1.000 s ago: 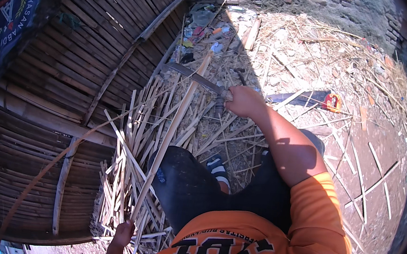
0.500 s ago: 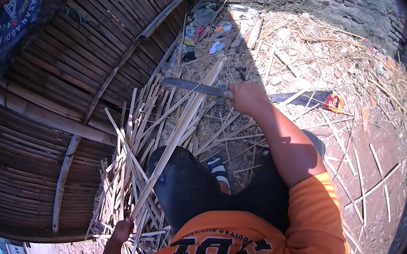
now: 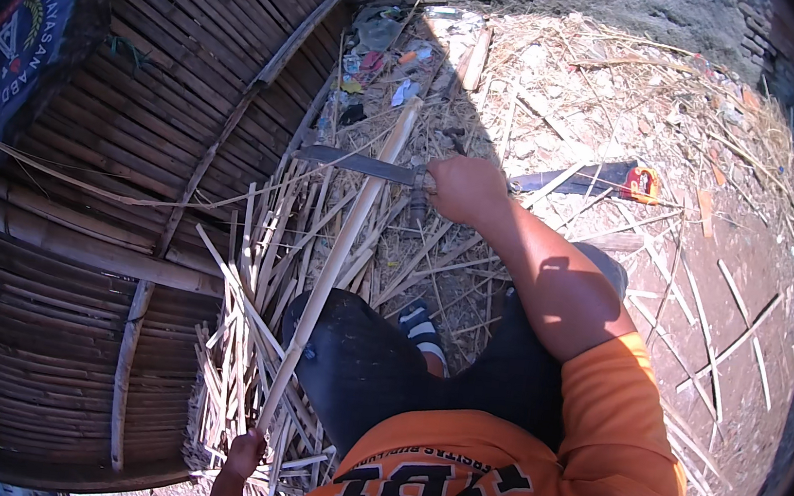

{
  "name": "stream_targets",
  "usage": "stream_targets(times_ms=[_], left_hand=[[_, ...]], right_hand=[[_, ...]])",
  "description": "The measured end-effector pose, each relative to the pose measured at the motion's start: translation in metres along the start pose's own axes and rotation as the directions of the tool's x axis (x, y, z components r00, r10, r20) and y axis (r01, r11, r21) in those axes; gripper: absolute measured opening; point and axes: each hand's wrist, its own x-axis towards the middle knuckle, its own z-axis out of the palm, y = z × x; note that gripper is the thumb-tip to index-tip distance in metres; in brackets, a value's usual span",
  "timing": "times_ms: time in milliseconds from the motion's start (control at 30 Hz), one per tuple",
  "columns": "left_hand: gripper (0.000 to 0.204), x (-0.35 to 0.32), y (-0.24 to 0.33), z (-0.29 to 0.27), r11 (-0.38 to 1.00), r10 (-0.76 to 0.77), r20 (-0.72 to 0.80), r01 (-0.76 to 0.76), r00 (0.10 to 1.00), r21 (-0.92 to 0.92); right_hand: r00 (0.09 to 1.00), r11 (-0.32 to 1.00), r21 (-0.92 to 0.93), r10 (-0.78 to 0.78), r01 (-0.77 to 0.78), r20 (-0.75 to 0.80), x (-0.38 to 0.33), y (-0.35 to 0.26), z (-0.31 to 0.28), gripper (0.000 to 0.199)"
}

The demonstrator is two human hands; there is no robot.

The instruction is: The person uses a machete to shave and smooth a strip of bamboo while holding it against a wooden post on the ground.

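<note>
Bamboo pole (image 3: pixel 338 251) is held slanted over a heap of split bamboo strips (image 3: pixel 251 329), its lower end grasped by the left hand (image 3: pixel 245 453). A long knife (image 3: pixel 358 163) is laid across its upper part, the handle clenched in the right hand (image 3: pixel 467 189). Behind lies a handsaw (image 3: pixel 586 178) with an orange handle. Coloured wrappers (image 3: pixel 379 60) are scattered by the woven bamboo panel (image 3: pixel 137 120). A dark banner with a round emblem (image 3: pixel 9 47) hangs at the left.

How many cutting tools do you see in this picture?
2. A long knife is in the right hand, its blade against the bamboo pole. A hand saw lies on the ground behind. Litter may hide others.
</note>
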Motion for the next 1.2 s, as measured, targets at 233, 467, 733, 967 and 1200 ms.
stream_targets(times_ms=[233,467,733,967,1200], left_hand=[[0.052,-0.006,-0.011,-0.005,0.999,-0.024,-0.004,0.024,1.0,-0.044],[0.057,0.003,-0.005,-0.022,0.996,-0.072,-0.03,0.073,0.997,0.042],[0.05,0.016,-0.034,-0.013,0.987,-0.042,0.019,0.044,0.999,-0.153],[0.047,0.006,-0.026,-0.008,0.99,-0.064,0.01,0.065,0.998,-0.127],[0.044,-0.017,0.042,-0.006,0.949,0.186,-0.032,-0.171,0.982,0.267]], right_hand=[[0.981,0.982,-0.071,-0.17,0.177,0.094,-0.006,-0.021,-0.003,0.026],[0.961,0.964,0.032,0.258,-0.262,0.101,0.016,0.032,-0.022,0.035],[0.994,0.962,0.25,0.111,-0.113,0.023,0.022,0.033,-0.001,0.044],[0.991,0.906,0.416,0.119,-0.083,-0.062,0.022,0.022,0.018,0.046],[0.99,0.917,0.389,0.124,-0.087,-0.069,0.019,0.02,0.01,0.046]])
